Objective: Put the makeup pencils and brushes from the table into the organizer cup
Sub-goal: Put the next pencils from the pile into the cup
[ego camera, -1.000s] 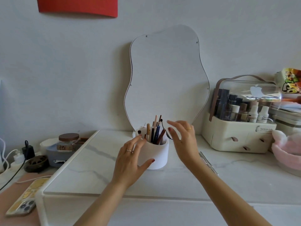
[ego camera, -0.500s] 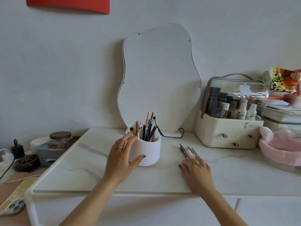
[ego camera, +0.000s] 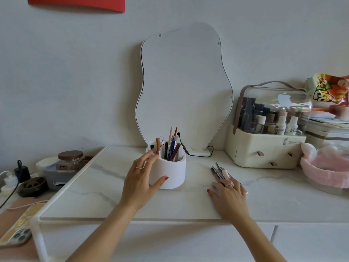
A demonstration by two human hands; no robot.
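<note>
The left hand point(ego camera: 140, 183) curves around the near left side of the organizer cup point(ego camera: 171, 173), thumb against its front wall and fingers up by the rim, a loose bracing grip rather than a lift; it appears meant to keep the cup from sliding or tipping while more items go in. The right hand point(ego camera: 229, 198) lies palm down on the desk point(ego camera: 105, 188) with its fingers spread over the near ends of a small bundle of brushes and pencils point(ego camera: 219, 172). Whether the fingers have actually closed on the bundle cannot be told from here; they look pressed flat on it, probably gathering the pieces together for one pickup.

Between the two hands stands the cup, already holding several upright pencils point(ego camera: 171, 148), brown, blue and pale, leaning against its dividers. The bundle fans away from the right fingertips toward the wall, well apart from the cup.

Beyond the cup a wavy mirror point(ego camera: 184, 86) leans against the wall. Past the right hand sits a cosmetics case point(ego camera: 264, 146) with drawers.
</note>
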